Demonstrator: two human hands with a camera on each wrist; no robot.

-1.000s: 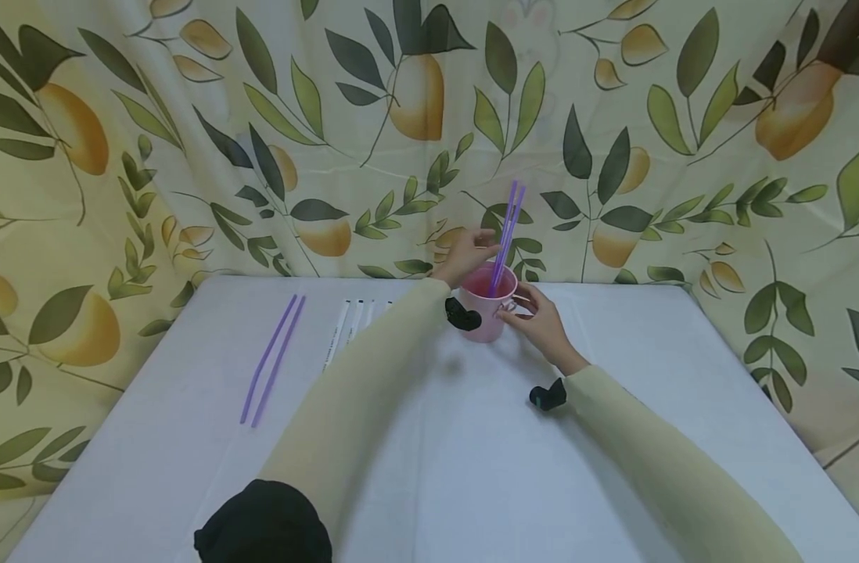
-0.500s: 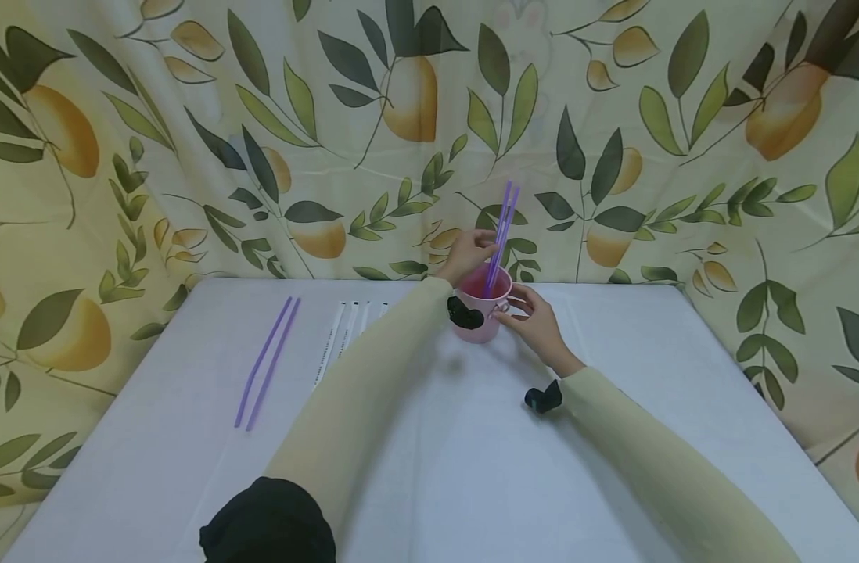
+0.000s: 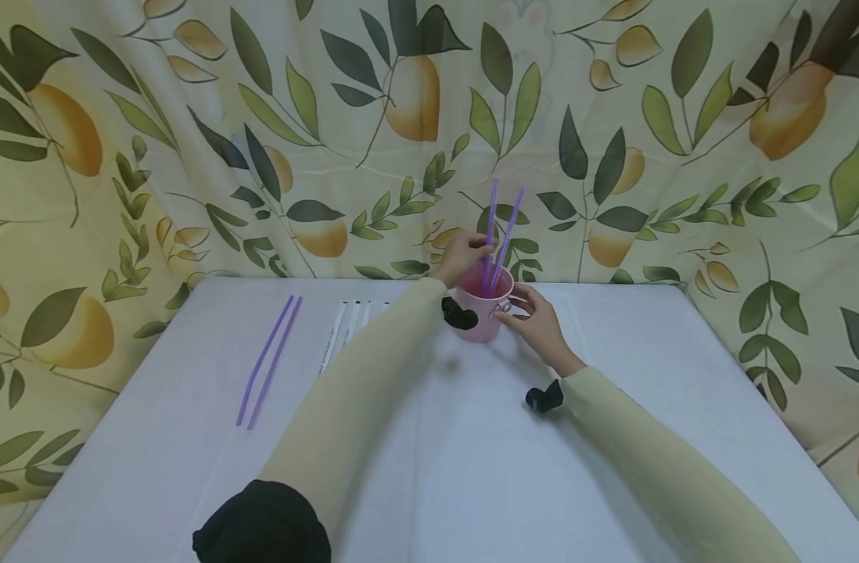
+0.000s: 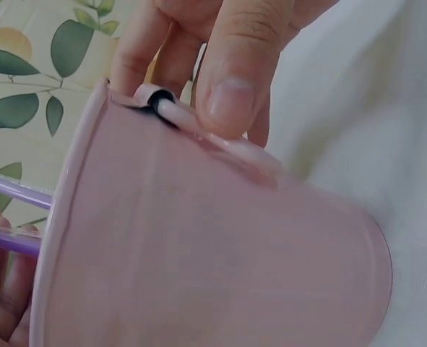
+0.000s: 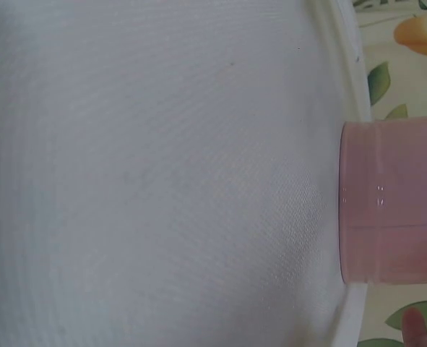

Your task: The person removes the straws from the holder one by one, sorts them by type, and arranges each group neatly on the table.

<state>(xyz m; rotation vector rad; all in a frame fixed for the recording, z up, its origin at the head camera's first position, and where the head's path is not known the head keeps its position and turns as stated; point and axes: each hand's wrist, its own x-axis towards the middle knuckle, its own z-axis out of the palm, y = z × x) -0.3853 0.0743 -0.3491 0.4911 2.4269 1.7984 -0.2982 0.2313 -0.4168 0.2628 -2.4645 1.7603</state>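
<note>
A pink cup [image 3: 476,320] stands upright near the table's far edge, with two purple straws in it. My left hand [image 3: 465,256] is behind the rim and pinches the left straw [image 3: 492,211]. The right straw [image 3: 512,219] leans away to the right, apart from it. In the left wrist view, fingertips [image 4: 11,300] of that hand meet the lower straw [image 4: 16,241]. My right hand [image 3: 535,317] holds the cup's handle [image 4: 220,144], thumb on its front and fingers behind it. The right wrist view shows the cup's lower part [image 5: 394,202]; most of that hand is out of frame.
Two more purple straws [image 3: 269,363] lie side by side at the left of the white table [image 3: 472,469]. Several thin white strips with dark marks [image 3: 338,336] lie partly behind the left sleeve [image 3: 359,399]. A fruit-patterned cloth [image 3: 373,94] hangs behind the table.
The two straws in the cup were close together and have spread apart, the left one now more upright in my left hand. My right hand stays at the handle.
</note>
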